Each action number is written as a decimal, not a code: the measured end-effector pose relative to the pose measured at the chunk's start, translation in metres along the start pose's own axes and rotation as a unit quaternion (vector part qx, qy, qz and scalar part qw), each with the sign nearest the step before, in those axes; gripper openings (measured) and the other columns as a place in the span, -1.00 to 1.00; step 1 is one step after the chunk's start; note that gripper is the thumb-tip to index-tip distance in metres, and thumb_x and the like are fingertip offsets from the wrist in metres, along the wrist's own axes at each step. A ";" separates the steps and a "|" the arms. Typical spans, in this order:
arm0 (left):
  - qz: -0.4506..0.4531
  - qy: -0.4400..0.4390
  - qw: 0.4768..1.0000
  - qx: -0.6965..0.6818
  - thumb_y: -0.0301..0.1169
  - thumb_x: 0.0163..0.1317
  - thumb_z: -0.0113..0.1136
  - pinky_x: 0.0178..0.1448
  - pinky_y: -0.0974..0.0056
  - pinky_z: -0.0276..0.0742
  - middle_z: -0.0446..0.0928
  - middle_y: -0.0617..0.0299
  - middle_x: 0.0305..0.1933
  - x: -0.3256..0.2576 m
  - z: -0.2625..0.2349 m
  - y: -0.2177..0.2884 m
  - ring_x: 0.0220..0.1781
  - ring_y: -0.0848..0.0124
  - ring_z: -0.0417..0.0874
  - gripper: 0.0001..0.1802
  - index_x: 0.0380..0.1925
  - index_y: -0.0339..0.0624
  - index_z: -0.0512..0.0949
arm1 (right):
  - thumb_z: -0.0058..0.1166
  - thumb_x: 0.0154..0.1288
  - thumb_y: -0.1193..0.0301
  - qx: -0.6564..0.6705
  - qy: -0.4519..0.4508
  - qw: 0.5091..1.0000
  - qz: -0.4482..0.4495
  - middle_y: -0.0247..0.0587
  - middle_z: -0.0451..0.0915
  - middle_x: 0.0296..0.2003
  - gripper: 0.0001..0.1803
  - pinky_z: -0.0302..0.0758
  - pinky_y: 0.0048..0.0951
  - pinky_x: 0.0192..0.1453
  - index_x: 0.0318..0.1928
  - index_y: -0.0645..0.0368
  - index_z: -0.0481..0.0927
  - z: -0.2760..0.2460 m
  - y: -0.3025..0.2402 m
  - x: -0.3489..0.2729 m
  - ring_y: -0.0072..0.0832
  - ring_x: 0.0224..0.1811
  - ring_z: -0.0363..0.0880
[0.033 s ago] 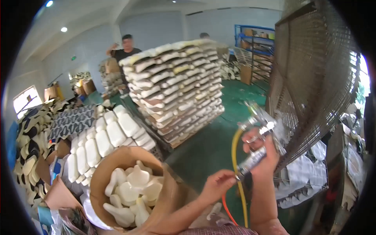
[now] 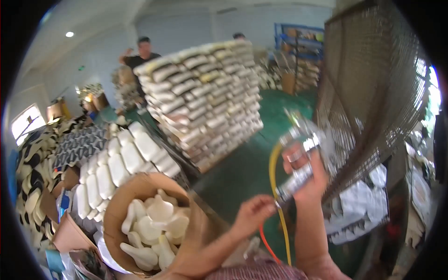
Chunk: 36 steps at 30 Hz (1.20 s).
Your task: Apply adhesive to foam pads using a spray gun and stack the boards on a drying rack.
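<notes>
Wire mesh screen point(image 2: 373, 93), upper right of the frame: large curved grille, dark, standing close behind the raised tool.

Pallet stack of filled sacks point(image 2: 205, 98), upper centre: pale bags in tight layers on a green floor point(image 2: 238, 172). A person in a dark shirt point(image 2: 140, 58) stands behind it, upper left, well apart from the work.

Rows of white moulded pieces point(image 2: 116, 163), left of centre: laid side by side on a low surface.

Round brown bin point(image 2: 116, 205), lower left: holds a loose heap of white shoe-shaped forms point(image 2: 154, 224).

Spray gun point(image 2: 301, 158), right of centre: metal body, blurred, nozzle end pointing up toward the mesh. Right hand point(image 2: 308, 179) is closed around its handle, held high.

Yellow hose point(image 2: 275, 186), centre: runs down from the gun; a red hose point(image 2: 268, 245) lies beside it near the lower edge.

Left hand point(image 2: 254, 212), lower centre: fingers curled at the hose just below the gun; whether it pinches the hose or only touches it cannot be told.

Handling note: as a judgement, the gun is best kept firm in the right hand while the left guides the hose clear of the bin, avoiding kinks.
</notes>
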<state>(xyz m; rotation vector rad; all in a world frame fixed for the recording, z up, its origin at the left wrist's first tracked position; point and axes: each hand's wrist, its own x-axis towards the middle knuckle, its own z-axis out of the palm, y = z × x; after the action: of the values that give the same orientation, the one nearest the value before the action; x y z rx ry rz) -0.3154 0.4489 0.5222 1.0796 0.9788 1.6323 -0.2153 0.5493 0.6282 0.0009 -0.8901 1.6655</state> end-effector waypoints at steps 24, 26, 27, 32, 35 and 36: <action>0.049 0.023 0.996 0.065 -0.51 0.16 0.14 -0.41 0.52 0.40 0.50 0.34 -0.47 0.415 -0.175 -0.002 -0.48 0.65 0.46 -0.93 -0.36 -0.25 0.49 | -0.18 0.31 0.15 0.010 0.004 1.000 -0.016 -0.14 0.54 -0.25 -0.61 0.42 -0.45 -0.32 -0.10 0.24 0.44 -0.093 0.202 0.365 -0.30 -0.21 0.52; -0.016 -0.018 1.000 0.010 -0.42 0.23 0.06 -0.46 0.51 0.37 0.49 0.35 -0.49 0.446 -0.187 -0.008 -0.52 0.64 0.43 -0.87 -0.37 -0.25 0.49 | -0.17 0.31 0.22 -0.013 0.076 0.997 -0.028 -0.15 0.54 -0.27 -0.65 0.42 -0.44 -0.33 -0.10 0.24 0.43 -0.100 0.215 0.390 -0.37 -0.24 0.54; -0.006 -0.020 1.000 0.008 -0.42 0.23 0.06 -0.46 0.51 0.37 0.49 0.35 -0.49 0.460 -0.193 -0.010 -0.52 0.64 0.43 -0.87 -0.37 -0.25 0.49 | -0.18 0.32 0.21 -0.028 0.089 0.995 -0.040 -0.15 0.54 -0.27 -0.64 0.42 -0.44 -0.34 -0.09 0.25 0.42 -0.102 0.220 0.401 -0.37 -0.25 0.54; 0.007 -0.134 0.990 -0.041 -0.29 0.33 -0.11 -0.32 0.42 0.44 0.49 0.28 -0.44 0.544 -0.222 -0.035 -0.44 0.54 0.48 -0.73 -0.34 -0.25 0.49 | -0.20 0.32 0.18 -0.052 0.091 0.991 -0.081 -0.16 0.53 -0.28 -0.61 0.42 -0.45 -0.35 -0.09 0.26 0.42 -0.129 0.222 0.438 -0.38 -0.26 0.54; -0.024 -0.162 0.978 -0.125 -0.12 0.27 -0.04 -0.09 0.28 0.44 0.51 0.18 -0.25 0.590 -0.218 -0.058 -0.24 0.37 0.53 -0.57 -0.05 -0.24 0.37 | -0.19 0.32 0.17 -0.158 0.086 0.978 -0.105 -0.17 0.53 -0.26 -0.63 0.40 -0.43 -0.32 -0.12 0.23 0.45 -0.140 0.207 0.444 -0.39 -0.22 0.52; -0.056 -0.199 0.956 -0.208 -0.07 0.24 0.01 0.00 0.27 0.40 0.50 0.16 -0.15 0.601 -0.208 -0.068 -0.11 0.33 0.53 -0.44 0.09 -0.23 0.28 | -0.19 0.32 0.17 -0.166 0.109 0.972 -0.126 -0.17 0.53 -0.26 -0.63 0.40 -0.43 -0.32 -0.12 0.23 0.45 -0.146 0.205 0.450 -0.39 -0.22 0.52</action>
<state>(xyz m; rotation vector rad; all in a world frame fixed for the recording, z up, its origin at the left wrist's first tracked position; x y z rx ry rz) -0.6114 1.0157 0.5270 0.9848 0.3987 1.3732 -0.4623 1.0014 0.6150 -0.2821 -0.9482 1.2408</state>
